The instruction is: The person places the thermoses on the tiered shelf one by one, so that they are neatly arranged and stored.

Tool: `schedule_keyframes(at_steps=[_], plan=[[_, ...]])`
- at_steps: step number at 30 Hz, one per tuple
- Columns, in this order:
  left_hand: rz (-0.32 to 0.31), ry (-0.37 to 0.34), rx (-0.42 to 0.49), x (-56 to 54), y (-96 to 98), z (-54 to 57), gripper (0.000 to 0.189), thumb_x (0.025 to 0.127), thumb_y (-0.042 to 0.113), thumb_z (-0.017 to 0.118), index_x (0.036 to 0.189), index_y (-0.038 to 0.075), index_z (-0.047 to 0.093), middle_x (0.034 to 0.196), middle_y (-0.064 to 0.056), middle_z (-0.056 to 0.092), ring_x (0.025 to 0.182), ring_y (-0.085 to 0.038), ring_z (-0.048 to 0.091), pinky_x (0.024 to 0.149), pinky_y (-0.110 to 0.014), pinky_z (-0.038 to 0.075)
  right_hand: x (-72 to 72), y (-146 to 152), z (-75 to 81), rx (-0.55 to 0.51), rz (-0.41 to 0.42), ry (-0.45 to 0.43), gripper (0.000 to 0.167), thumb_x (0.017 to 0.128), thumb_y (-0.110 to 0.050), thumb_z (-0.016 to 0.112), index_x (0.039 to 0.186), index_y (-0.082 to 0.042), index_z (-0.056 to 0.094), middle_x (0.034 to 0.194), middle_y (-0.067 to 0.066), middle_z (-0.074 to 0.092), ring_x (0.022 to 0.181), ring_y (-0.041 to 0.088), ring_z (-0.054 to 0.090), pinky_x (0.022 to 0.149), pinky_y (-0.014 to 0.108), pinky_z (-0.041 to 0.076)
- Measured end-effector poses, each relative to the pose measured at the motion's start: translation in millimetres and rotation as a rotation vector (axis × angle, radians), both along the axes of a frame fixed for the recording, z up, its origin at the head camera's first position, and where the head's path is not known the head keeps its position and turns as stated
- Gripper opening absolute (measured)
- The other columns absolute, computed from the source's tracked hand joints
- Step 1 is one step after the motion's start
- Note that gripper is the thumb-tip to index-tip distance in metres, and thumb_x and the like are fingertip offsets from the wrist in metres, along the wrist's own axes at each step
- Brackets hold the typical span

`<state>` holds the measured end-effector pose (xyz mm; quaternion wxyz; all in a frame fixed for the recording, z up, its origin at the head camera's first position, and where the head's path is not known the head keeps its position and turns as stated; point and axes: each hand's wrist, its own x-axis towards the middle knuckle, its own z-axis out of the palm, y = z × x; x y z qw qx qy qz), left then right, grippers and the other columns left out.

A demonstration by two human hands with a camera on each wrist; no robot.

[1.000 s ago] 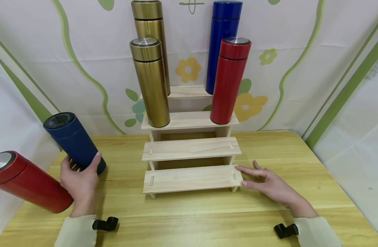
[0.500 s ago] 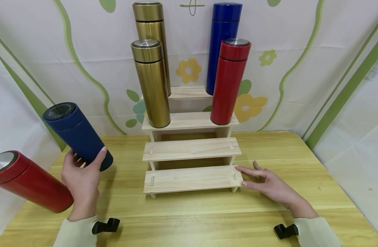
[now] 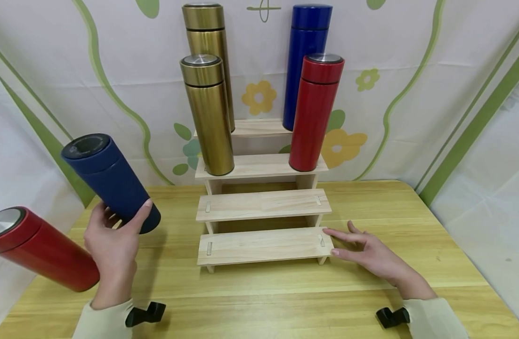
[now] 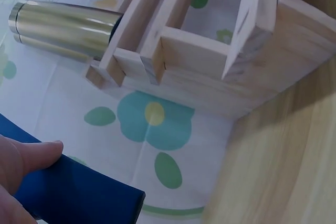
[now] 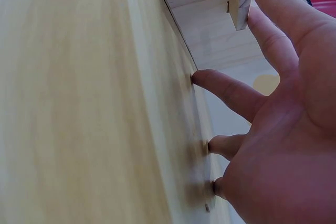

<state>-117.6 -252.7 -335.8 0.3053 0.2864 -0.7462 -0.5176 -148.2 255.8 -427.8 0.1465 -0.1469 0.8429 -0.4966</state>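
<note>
My left hand (image 3: 113,247) grips a dark blue vacuum flask (image 3: 113,181) near its base, thumb on one side and fingers curled round the other. The flask tilts with its black-topped lid towards the far left, its base raised over the table. In the left wrist view my thumb lies along the blue flask (image 4: 84,190). My right hand (image 3: 371,252) has its thumb and forefinger, nearly straight, at the right end of the lowest step of a wooden stepped rack (image 3: 263,246). In the right wrist view its other fingertips (image 5: 202,77) touch the tabletop.
A red flask (image 3: 43,249) stands left of my left hand. On the rack's upper steps stand two gold flasks, the nearer one (image 3: 208,117) at left, plus a blue flask (image 3: 306,61) and a red flask (image 3: 316,113) at right. A patterned cloth (image 3: 259,56) hangs behind.
My left hand has lifted the blue flask up from the tabletop and moved it slightly right. The right hand stays at the rack's end, and the flasks on the rack keep their places.
</note>
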Motion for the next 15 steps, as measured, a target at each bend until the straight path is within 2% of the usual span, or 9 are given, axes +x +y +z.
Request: schedule_keyframes(at_steps=[5,15], plan=[[-0.032,0.009,-0.001,2.8,6.1,3.5,0.073,0.083,0.039,0.090,0.148,0.032,0.058,0.147,-0.004,0.064,0.122,-0.018,0.059,0.097,-0.027,0.053,-0.1,0.2,-0.2,0.002,0.003,0.005,0.050,0.099,-0.032,0.074,0.147,-0.037,0.062,0.157,-0.004,0.054,0.161,0.049,-0.007,0.117,0.080,-0.016],[-0.087,0.007,-0.013,7.3,14.4,5.8,0.072,0.084,0.037,0.089,0.148,0.032,0.058,0.147,-0.004,0.064,0.123,-0.019,0.058,0.102,-0.033,0.054,-0.3,-0.4,-0.1,-0.003,0.003,-0.002,0.050,0.099,-0.032,0.074,0.147,-0.037,0.061,0.158,-0.004,0.053,0.161,0.049,-0.008,0.117,0.080,-0.016]])
